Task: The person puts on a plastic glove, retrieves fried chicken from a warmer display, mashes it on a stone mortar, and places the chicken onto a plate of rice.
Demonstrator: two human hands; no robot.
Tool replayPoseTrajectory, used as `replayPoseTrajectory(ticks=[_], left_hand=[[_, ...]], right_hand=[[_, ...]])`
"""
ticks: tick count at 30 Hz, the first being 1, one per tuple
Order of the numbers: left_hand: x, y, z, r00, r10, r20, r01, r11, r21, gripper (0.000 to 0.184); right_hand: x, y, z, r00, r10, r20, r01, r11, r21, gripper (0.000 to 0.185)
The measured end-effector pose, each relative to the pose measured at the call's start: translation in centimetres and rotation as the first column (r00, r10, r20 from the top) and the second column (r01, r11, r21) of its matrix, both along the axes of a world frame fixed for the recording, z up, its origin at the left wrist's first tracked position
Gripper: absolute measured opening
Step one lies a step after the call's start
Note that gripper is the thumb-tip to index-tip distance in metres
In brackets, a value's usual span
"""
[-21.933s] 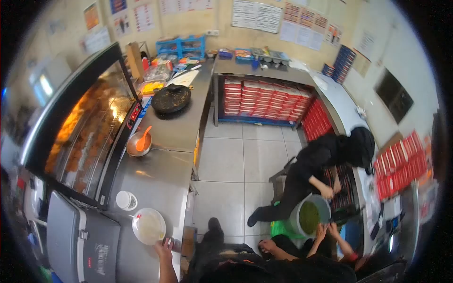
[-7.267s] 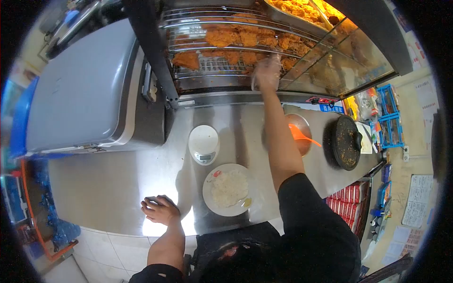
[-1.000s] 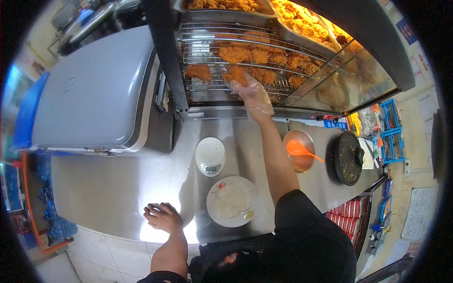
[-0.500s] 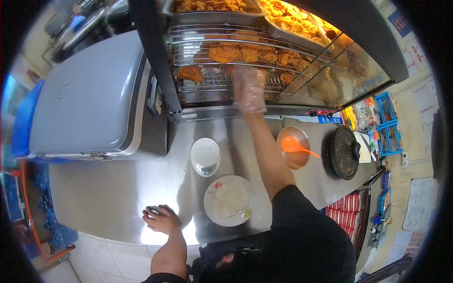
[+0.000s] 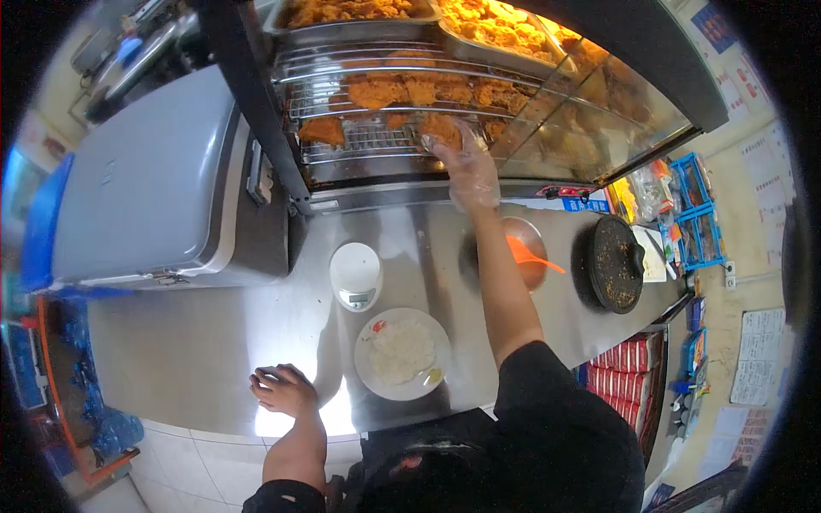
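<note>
"So, what's hidden?"
"Right hand's (image 5: 472,169) fingers, partly, closed on fried chicken (image 5: 440,130) at twelve o'clock. Left hand's (image 5: 285,391) hold, toward eight: can't tell."
"Changed?"
"Half a second ago, the hand mostly covered it."

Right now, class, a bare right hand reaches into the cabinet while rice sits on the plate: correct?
Not bare: in the head view, the right hand reaching into the cabinet wears a clear glove. The rice does sit on the plate.
</note>
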State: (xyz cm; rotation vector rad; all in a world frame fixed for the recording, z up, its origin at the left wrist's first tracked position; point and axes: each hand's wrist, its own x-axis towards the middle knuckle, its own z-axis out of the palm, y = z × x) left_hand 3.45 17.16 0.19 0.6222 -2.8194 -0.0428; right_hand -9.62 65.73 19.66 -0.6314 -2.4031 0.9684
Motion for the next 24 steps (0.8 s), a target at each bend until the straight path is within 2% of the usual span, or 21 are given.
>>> replayPoseTrajectory(ticks=[1, 2, 3, 4, 5, 6, 7, 9, 11, 13, 14, 16, 17, 19, 20, 22, 24], left_hand=[[0.1, -0.1, -0.1, 1.0, -0.013, -0.019, 0.013, 1.0, 0.005, 0.051], [0.1, -0.1, 0.0, 0.999, -0.024, -0.034, 0.025, 1.0, 0.008, 0.052], [0.2, -0.2, -0.3, 0.999, -0.032, -0.032, 0.032, 0.999, 0.01, 0.052], [0.1, -0.1, -0.5, 1.0, 0.002, -0.02, -0.002, 1.0, 0.023, 0.052], [0.0, -0.1, -0.6, 0.999, 0.033, -0.005, -0.033, 0.999, 0.035, 0.051], [0.1, -0.1, -0.5, 1.0, 0.025, -0.018, -0.025, 1.0, 0.011, 0.049], [0.1, -0.1, -0.6, 1.0, 0.016, -0.012, -0.016, 1.0, 0.018, 0.049], [0.1, -0.2, -0.8, 0.999, 0.038, -0.038, -0.037, 0.999, 0.007, 0.049], [0.4, -0.3, -0.8, 0.999, 0.017, -0.044, -0.016, 1.0, 0.013, 0.049], [0.5, 0.0, -0.4, 0.999, 0.005, -0.051, -0.005, 1.0, 0.006, 0.048], [0.6, -0.3, -0.6, 0.998, -0.013, -0.066, 0.012, 1.0, -0.009, 0.049], [0.5, -0.6, -1.4, 0.998, -0.005, -0.061, 0.004, 1.0, -0.018, 0.049], [0.4, -0.8, -1.2, 0.999, -0.003, -0.055, 0.002, 1.0, -0.02, 0.048], [0.7, -0.9, -0.9, 0.997, -0.004, -0.073, 0.002, 1.0, -0.023, 0.048], [0.7, -0.4, -0.8, 0.996, -0.009, -0.091, 0.008, 1.0, -0.017, 0.048], [0.9, 0.0, 0.0, 0.996, -0.028, -0.081, 0.028, 1.0, 0.0, 0.05], [1.2, -0.8, -0.8, 0.998, -0.024, -0.064, 0.025, 0.999, 0.025, 0.055]], right_hand=[[1.4, -1.0, 0.0, 0.999, -0.001, -0.044, -0.009, 0.977, -0.215, 0.066], [2.3, -1.4, -0.4, 0.982, -0.026, -0.185, -0.094, 0.789, -0.607, 0.066], [3.3, -1.6, -1.0, 0.947, -0.113, -0.301, -0.22, 0.457, -0.862, 0.066], [4.5, -1.9, -1.7, 0.946, -0.122, -0.301, -0.214, 0.463, -0.86, 0.066], [6.1, -2.2, -2.9, 0.9, -0.09, -0.426, -0.41, 0.155, -0.899, 0.064], [7.5, -2.6, -3.2, 0.831, -0.101, -0.547, -0.556, -0.171, -0.814, 0.063], [8.8, -2.7, -3.2, 0.833, -0.105, -0.543, -0.553, -0.161, -0.818, 0.063], [10.7, -3.0, -3.0, 0.833, -0.13, -0.538, -0.542, -0.385, -0.747, 0.068], [12.5, -2.4, -4.2, 0.87, -0.161, -0.467, -0.492, -0.357, -0.794, 0.07], [15.1, -1.7, -4.7, 0.872, -0.029, -0.488, -0.478, -0.259, -0.839, 0.066], [16.5, -2.1, -4.0, 0.879, -0.026, -0.477, -0.465, -0.269, -0.843, 0.066], [18.8, -4.1, -2.0, 0.984, -0.039, -0.175, -0.169, 0.128, -0.977, 0.061], [20.0, -4.8, -2.3, 0.984, -0.032, -0.173, -0.168, 0.121, -0.978, 0.061], [23.7, -5.7, -3.6, 0.998, -0.008, -0.066, -0.059, 0.367, -0.928, 0.058], [25.7, -5.7, -4.4, 0.998, -0.029, -0.06, -0.044, 0.378, -0.925, 0.058], [29.8, -5.4, -6.1, 0.959, 0.066, 0.276, 0.237, 0.344, -0.908, 0.05], [34.2, -5.4, -6.8, 0.952, 0.047, 0.302, 0.271, 0.324, -0.907, 0.051]])
